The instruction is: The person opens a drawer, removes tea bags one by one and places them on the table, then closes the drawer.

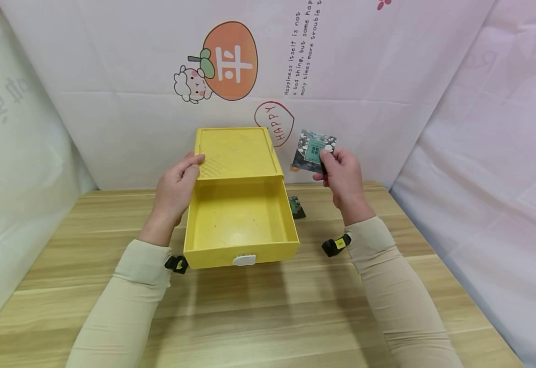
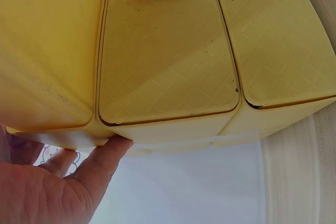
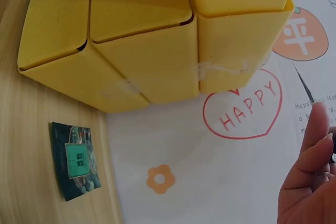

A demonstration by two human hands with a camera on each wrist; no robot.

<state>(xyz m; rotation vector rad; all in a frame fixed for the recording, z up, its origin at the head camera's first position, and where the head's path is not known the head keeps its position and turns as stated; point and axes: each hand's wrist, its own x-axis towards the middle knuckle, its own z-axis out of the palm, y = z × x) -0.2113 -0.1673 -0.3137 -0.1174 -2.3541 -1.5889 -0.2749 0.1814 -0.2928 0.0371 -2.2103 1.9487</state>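
Observation:
A yellow drawer cabinet (image 1: 237,153) stands on the table with its top drawer (image 1: 237,220) pulled out; the part of the drawer in view holds nothing. My left hand (image 1: 176,186) rests against the cabinet's left side, fingertips at its upper edge. In the left wrist view, the fingers (image 2: 107,163) lie along the cabinet's side panel. My right hand (image 1: 343,174) pinches a dark sachet (image 1: 311,151) with a green label between thumb and fingers, raised to the right of the cabinet. A second green-labelled sachet (image 3: 76,161) lies on the table beside the cabinet, partly hidden in the head view.
Two lower drawers (image 2: 168,61) with white handles are shut below the top one. A white printed cloth (image 1: 148,61) hangs right behind the cabinet and along both sides. The wood-grain table (image 1: 249,317) spreads in front.

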